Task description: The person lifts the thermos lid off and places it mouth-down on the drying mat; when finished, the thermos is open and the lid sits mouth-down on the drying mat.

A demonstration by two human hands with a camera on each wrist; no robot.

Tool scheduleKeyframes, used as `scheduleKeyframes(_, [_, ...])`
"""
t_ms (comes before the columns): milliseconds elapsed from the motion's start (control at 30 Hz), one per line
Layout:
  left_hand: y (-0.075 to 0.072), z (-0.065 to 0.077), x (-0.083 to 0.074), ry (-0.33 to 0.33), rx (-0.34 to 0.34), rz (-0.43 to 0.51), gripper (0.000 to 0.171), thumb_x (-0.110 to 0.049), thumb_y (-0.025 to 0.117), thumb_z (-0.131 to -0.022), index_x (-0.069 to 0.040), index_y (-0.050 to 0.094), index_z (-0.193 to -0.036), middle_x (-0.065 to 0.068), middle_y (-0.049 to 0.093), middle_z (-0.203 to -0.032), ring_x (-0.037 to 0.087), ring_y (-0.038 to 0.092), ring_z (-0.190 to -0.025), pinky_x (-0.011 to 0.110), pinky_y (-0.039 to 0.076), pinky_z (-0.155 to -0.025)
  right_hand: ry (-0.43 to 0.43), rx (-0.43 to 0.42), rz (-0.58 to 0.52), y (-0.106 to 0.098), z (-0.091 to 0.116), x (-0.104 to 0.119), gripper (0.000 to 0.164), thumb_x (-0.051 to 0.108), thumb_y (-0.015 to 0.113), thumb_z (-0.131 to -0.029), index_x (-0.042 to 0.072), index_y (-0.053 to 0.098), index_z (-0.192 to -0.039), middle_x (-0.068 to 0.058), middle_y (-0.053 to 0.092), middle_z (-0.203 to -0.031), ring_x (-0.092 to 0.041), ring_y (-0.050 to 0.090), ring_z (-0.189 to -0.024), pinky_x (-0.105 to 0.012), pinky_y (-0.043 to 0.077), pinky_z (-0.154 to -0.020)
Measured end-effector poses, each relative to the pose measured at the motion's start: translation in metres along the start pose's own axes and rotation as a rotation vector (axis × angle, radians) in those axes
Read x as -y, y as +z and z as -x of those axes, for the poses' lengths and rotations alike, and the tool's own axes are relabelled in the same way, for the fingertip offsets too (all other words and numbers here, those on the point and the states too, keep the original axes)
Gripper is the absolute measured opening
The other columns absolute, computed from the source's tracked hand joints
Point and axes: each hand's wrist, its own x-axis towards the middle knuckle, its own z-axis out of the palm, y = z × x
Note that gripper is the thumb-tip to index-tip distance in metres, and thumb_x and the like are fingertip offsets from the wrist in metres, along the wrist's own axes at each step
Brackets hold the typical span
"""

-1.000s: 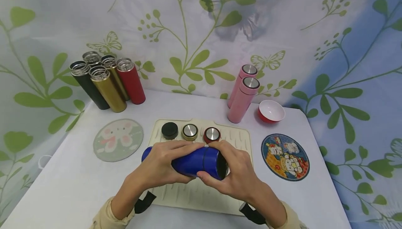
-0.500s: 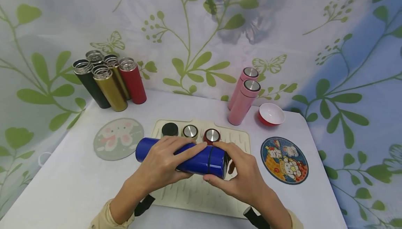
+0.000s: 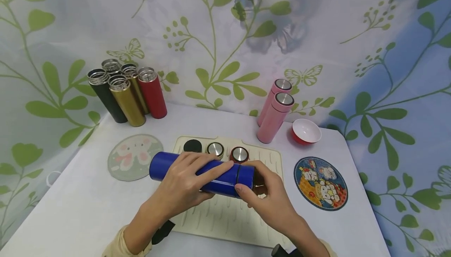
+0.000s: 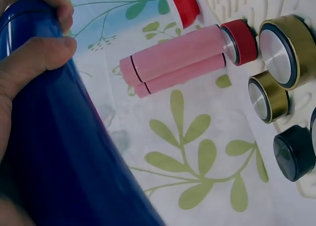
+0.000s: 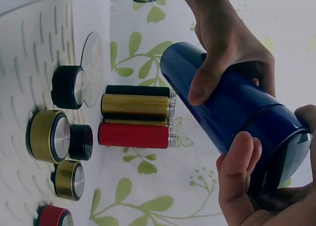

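Observation:
A glossy blue thermos bottle lies tilted sideways over the cream ridged mat. My left hand wraps round its body, thumb beneath and fingers over the top. The blue cap sits on the bottle's right end, a dark seam between them, and my right hand grips it by thumb and fingers. Behind the bottle, on the mat, stand a black cap, a gold cap, a smaller gold cap, a red cap and another black cap.
Uncapped black, gold and red bottles cluster at the back left. Two capped pink bottles and a red-and-white bowl stand at the back right. Round mats lie left and right of the ridged mat.
The bottle's left end has risen and shifted left a little. My right hand has turned at the cap, its thumb moving up onto the cap's near side. My left hand keeps its grip.

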Motion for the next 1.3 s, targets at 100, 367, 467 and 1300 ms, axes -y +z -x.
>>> scheduleKeyframes(100, [0.000, 0.000, 0.001, -0.016, 0.026, 0.034, 0.090, -0.038, 0.097, -0.061, -0.028, 0.057, -0.142, 0.004, 0.067, -0.122, 0.027, 0.062, -0.110, 0.048, 0.050, -0.095, -0.099, 0.001, 0.077, -0.001, 0.002, -0.001, 0.045, 0.016, 0.074, -0.091, 0.022, 0.056, -0.131, -0.003, 0.065, -0.113, -0.021, 0.066, -0.090, -0.033, 0.058, -0.063])
scheduleKeyframes(367, [0.002, 0.005, 0.005, -0.052, 0.069, 0.130, 0.086, -0.037, 0.095, -0.064, -0.029, 0.058, -0.141, 0.002, 0.066, -0.124, 0.025, 0.062, -0.111, 0.050, 0.050, -0.093, -0.268, 0.064, 0.301, -0.005, 0.006, 0.006, 0.065, 0.025, 0.082, -0.086, 0.022, 0.050, -0.142, 0.007, 0.057, -0.122, -0.014, 0.058, -0.101, -0.029, 0.056, -0.073])
scheduleKeyframes(467, [0.002, 0.007, 0.006, -0.062, 0.083, 0.152, 0.086, -0.037, 0.095, -0.064, -0.029, 0.057, -0.141, 0.002, 0.066, -0.124, 0.025, 0.062, -0.113, 0.051, 0.049, -0.095, -0.310, 0.072, 0.338, -0.005, 0.007, 0.008, 0.067, 0.023, 0.083, -0.084, 0.021, 0.051, -0.143, 0.005, 0.055, -0.124, -0.014, 0.057, -0.107, -0.032, 0.056, -0.080])
scheduleKeyframes(1300, [0.002, 0.011, 0.003, -0.080, 0.094, 0.120, 0.088, -0.039, 0.095, -0.064, -0.029, 0.056, -0.143, 0.001, 0.066, -0.123, 0.024, 0.061, -0.111, 0.050, 0.050, -0.095, 0.122, 0.057, 0.225, 0.001, 0.007, 0.014, 0.042, 0.039, 0.072, -0.093, 0.027, 0.055, -0.129, 0.004, 0.068, -0.098, -0.014, 0.065, -0.080, -0.030, 0.056, -0.059])
